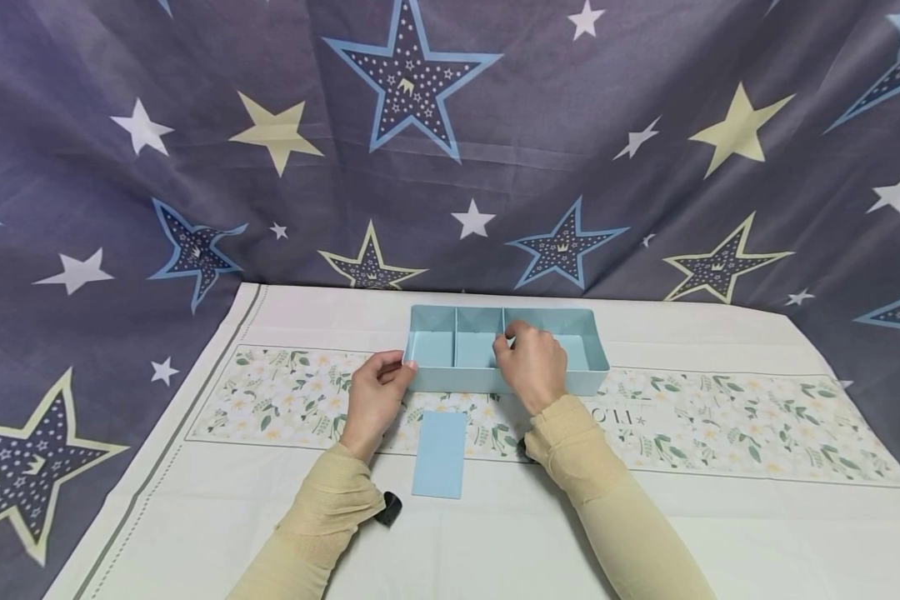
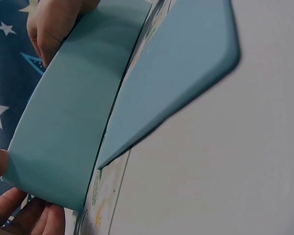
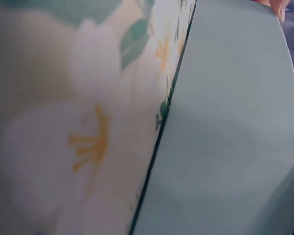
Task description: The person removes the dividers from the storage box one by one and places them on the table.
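Note:
A long pale blue-green box (image 1: 457, 381) with an open top stands on the table, split crosswise by thin upright dividers. My left hand (image 1: 373, 398) holds its left end, thumb at the front corner of the rim and fingers (image 2: 49, 218) against the end wall. Reaching over the front wall, my right hand (image 1: 532, 367) pinches the divider (image 1: 503, 317) right of the middle compartment; its fingertips are partly hidden. The other divider (image 1: 456, 337) stands farther left. In the right wrist view the box's front wall (image 3: 230, 107) hides the right hand's grip.
A flat light blue rectangular panel (image 1: 439, 454) lies in front of the box, between the forearms. Under both runs a flower-printed band (image 1: 720, 417) on the white tablecloth (image 1: 157, 533). Behind the table hangs a dark star-patterned curtain (image 1: 450, 183).

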A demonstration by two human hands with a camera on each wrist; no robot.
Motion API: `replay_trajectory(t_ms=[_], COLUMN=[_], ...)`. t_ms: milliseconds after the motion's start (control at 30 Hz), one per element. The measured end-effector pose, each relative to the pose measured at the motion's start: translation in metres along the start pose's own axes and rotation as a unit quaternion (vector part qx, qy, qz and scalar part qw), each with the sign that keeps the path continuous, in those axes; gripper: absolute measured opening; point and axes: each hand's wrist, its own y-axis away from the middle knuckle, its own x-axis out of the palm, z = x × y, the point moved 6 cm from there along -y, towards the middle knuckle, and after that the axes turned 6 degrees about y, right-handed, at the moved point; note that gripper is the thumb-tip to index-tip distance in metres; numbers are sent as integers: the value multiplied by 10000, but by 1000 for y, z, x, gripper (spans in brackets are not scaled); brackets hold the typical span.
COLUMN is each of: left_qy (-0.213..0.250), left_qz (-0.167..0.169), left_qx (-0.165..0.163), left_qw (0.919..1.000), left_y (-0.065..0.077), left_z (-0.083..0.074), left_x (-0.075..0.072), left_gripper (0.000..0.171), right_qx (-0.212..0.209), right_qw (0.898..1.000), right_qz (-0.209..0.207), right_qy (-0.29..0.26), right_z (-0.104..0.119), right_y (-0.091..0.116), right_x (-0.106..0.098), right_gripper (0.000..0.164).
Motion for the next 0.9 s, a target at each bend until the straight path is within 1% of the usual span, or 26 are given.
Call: replay_trajectory(t_ms=[100, 133, 167, 333, 367, 400, 467, 633, 700, 767, 900], left_qy=[-51, 38, 41, 5, -92, -101, -106, 29, 55, 5, -82], left_qz=[14, 83, 83, 14, -58, -64, -59, 84, 110, 86, 5], left_qx=[8, 9, 13, 13, 23, 28, 23, -156, -178, -111, 44], left_qw=[10000, 10000, 10000, 10000, 9999, 9999, 9999, 9998, 9998, 9999, 10000], left_y=[2, 3, 3, 0, -1, -1, 1, 12, 14, 12, 5], left_z=[-4, -9, -9, -2, 1, 0, -6, -35, -38, -33, -15], left_x=[0, -1, -1, 0, 0, 0, 0, -2, -2, -2, -1], left_gripper=[39, 40, 40, 41, 41, 41, 41, 38, 38, 41, 44], right_qx=[-21, -17, -5, 35, 40, 41, 52, 54, 40, 24, 16], right_qw=[10000, 10000, 10000, 10000, 10000, 10000, 10000, 10000, 10000, 10000, 9999], right_qz=[-7, 1, 11, 4, -2, -5, 3, -11, -40, -69, -140], right_qy=[-67, -82, -90, -85, -76, -72, -68, -55, -53, -43, -53], right_z=[0, 0, 0, 0, 0, 0, 0, 0, 1, 1, 1], right_y=[0, 0, 0, -1, -1, -1, -1, -1, -2, -2, -2], right_x=[0, 0, 0, -2, -3, -3, -4, -5, -5, -5, -7], right_gripper=[10, 10, 10, 10, 10, 10, 10, 10, 11, 12, 12])
